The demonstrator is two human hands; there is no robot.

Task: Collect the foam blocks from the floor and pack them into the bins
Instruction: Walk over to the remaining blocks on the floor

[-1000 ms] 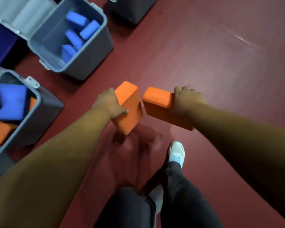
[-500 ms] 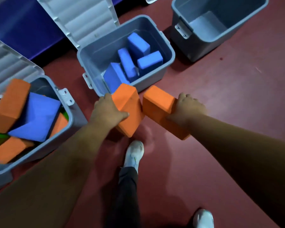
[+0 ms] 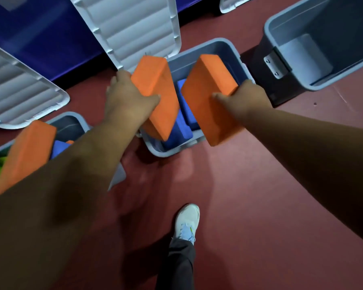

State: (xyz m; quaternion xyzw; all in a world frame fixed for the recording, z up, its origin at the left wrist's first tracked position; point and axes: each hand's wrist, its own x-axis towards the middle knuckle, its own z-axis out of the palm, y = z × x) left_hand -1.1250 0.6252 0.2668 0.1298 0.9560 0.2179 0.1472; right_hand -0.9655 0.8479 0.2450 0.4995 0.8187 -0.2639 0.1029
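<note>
My left hand [image 3: 126, 99] grips an orange foam block [image 3: 155, 97] and my right hand [image 3: 245, 99] grips a second orange foam block [image 3: 208, 97]. Both blocks hang tilted over the middle grey bin [image 3: 228, 49], whose lid [image 3: 130, 28] stands open behind it. Blue foam blocks [image 3: 187, 105] lie inside that bin, partly hidden by the orange ones. At the left, another grey bin [image 3: 71, 120] holds an orange block [image 3: 27, 151], a blue block and green blocks.
An empty grey bin [image 3: 314, 49] stands at the right. The left bin's open lid [image 3: 19, 88] lies at the far left. A dark blue wall runs behind the bins. My white shoe [image 3: 187, 222] is on the red floor [image 3: 260, 206].
I have stepped closer to the bins. Both hands have carried the orange blocks forward from above the floor to above the middle bin.
</note>
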